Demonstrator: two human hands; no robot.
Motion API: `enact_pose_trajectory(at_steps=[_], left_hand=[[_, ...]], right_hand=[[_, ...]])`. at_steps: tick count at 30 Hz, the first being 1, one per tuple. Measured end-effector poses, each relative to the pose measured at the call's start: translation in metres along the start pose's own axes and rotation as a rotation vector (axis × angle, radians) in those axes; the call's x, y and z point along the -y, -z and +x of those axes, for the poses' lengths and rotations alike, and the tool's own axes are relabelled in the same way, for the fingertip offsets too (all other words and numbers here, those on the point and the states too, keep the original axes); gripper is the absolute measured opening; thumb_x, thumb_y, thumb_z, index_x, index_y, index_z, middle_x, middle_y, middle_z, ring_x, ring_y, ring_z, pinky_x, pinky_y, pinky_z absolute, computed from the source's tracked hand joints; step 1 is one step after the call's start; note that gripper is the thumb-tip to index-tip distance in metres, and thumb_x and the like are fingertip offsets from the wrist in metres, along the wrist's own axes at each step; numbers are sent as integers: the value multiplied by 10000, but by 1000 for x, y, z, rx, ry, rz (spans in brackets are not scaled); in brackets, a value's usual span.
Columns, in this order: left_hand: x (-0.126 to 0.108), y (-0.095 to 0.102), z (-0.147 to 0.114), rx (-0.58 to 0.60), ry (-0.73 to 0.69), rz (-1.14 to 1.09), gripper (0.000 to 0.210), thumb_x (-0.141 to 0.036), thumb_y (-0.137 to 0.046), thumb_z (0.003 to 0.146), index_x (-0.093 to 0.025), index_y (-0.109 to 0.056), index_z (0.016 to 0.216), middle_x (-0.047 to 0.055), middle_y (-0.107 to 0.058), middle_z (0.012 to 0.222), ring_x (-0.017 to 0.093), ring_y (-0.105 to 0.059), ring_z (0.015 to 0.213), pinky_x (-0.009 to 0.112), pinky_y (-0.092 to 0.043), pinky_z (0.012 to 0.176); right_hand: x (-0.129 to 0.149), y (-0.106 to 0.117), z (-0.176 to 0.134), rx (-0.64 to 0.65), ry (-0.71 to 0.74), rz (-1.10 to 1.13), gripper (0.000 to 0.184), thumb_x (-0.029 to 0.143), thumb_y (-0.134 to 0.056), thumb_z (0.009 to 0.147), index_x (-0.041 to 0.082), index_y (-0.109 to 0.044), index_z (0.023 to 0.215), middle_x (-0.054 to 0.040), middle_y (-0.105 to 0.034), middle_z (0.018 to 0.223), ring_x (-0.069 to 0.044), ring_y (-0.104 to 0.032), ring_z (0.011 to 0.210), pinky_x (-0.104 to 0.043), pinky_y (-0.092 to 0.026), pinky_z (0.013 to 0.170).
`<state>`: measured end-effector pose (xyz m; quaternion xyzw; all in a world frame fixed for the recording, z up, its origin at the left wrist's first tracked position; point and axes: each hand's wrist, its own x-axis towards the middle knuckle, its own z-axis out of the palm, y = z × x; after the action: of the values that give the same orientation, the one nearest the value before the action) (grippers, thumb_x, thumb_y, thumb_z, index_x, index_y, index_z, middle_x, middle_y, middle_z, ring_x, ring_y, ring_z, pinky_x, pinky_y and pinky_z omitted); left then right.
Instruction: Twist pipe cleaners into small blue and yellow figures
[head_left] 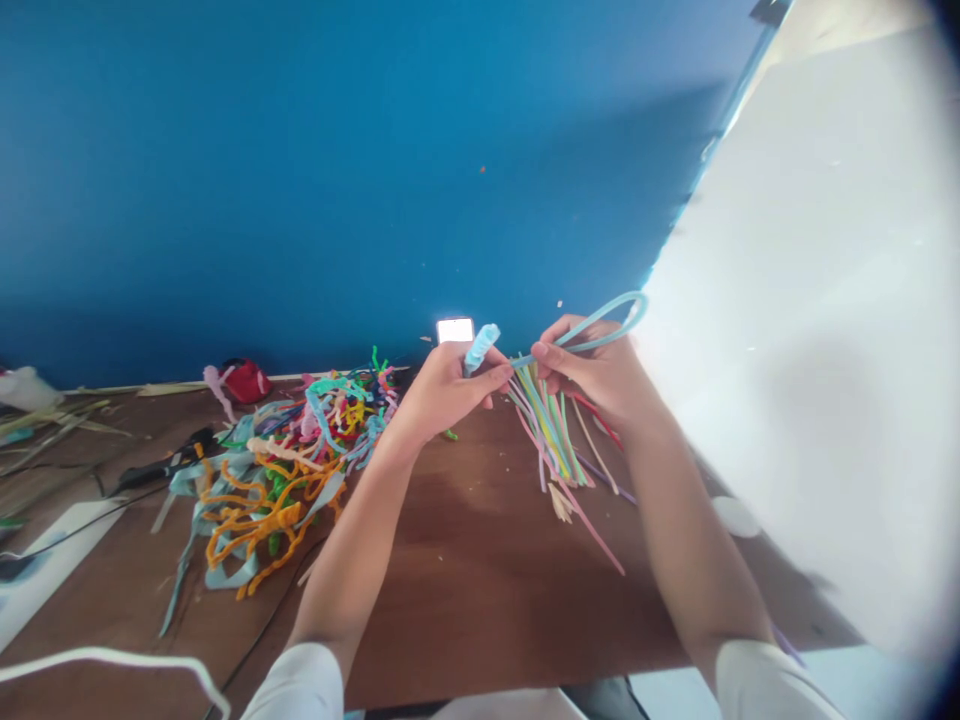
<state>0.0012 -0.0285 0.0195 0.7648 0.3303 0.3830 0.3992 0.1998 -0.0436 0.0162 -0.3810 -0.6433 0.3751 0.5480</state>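
Observation:
A light blue pipe cleaner (637, 310) runs between my two hands, its far part bent into a loop beyond my right hand. My left hand (454, 385) is closed, thumb and forefinger pinching the pipe cleaner near a thick coiled light blue part (482, 347) that sticks up above the fist. My right hand (589, 370) pinches the strand where the loop begins. Just under the hands lies a bundle of straight pastel pipe cleaners (559, 430), fanned out on the table. Its upper end is partly hidden by my fingers.
A tangled heap of coloured pipe cleaners (277, 500) and ribbon covers the table (465, 560) at left. Behind my left hand a phone (455, 329) with a bright screen leans near the blue wall (375, 180). A red pouch (247, 381) and black cables lie further left; a white wall stands right.

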Motion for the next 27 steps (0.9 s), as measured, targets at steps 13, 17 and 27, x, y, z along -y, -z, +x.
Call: enact_pose_trajectory(at_steps=[13,17,27], left_hand=[[-4,-12,1,6,-44,6,293,-399,-506,898,-142,-642,855,32,-658,765,80,-554,539,213,-428,534],[-5,-12,-1,-1,-48,-33,315,-414,-515,895,-139,-640,808,31,-635,715,74,-523,529,209,-402,507],[-25,-5,-15,120,16,-168,261,-375,-574,858,-151,-582,724,0,-588,623,56,-477,499,196,-407,491]], right_hand=[[-1,-4,2,44,-29,76,342,460,-799,683,174,-631,765,14,-624,589,-83,-553,469,-208,-423,418],[3,-8,-1,61,-6,39,332,463,-779,711,173,-627,764,12,-626,599,-83,-552,478,-209,-436,424],[7,3,-7,243,259,-78,236,308,-813,696,196,-663,840,4,-679,719,-107,-605,603,-233,-492,523]])
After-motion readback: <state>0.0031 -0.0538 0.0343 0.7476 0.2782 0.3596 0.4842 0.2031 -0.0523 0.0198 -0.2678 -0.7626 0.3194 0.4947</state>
